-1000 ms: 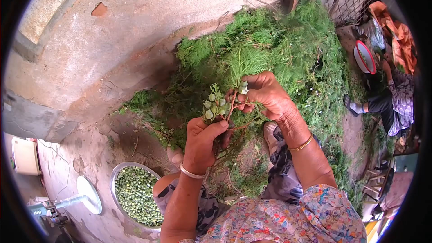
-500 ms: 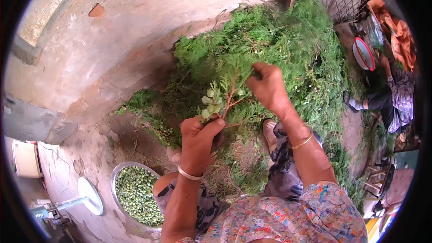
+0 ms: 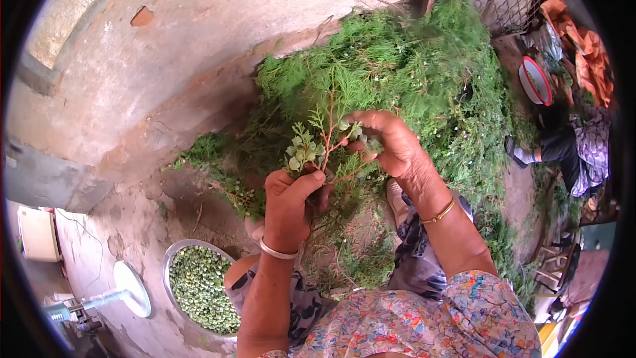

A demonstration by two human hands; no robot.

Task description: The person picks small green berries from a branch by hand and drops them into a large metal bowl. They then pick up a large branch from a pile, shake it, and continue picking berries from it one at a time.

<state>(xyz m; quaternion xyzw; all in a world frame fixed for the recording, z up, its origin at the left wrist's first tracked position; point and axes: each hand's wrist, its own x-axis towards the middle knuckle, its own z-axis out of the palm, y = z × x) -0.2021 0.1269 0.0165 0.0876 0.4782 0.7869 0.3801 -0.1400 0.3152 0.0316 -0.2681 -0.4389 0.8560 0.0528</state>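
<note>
My left hand (image 3: 290,202) is closed round the base of a conifer sprig (image 3: 329,122), thumb uppermost. The sprig stands up from the grip, with a reddish stem and feathery green tips. Pale green cones (image 3: 303,150) cluster on its left side, just above my left thumb. At the sprig's right side, my right hand (image 3: 387,142) has its thumb and fingers curled round more green cones (image 3: 356,132); part of them is hidden by the fingers. Beside my left knee stands a metal basin (image 3: 173,292) holding many loose green cones (image 3: 205,288).
A big heap of cut conifer branches (image 3: 411,73) lies ahead, against the wall (image 3: 218,20). A pedestal fan (image 3: 131,290) stands at the lower left. On the right sits another person (image 3: 589,139) near a red-rimmed bowl (image 3: 535,81). Loose twigs litter the ground around my feet.
My right hand has come down and left from beside the sprig's upper part to the cones on its right side. My left hand keeps its hold, with the sprig slightly more upright.
</note>
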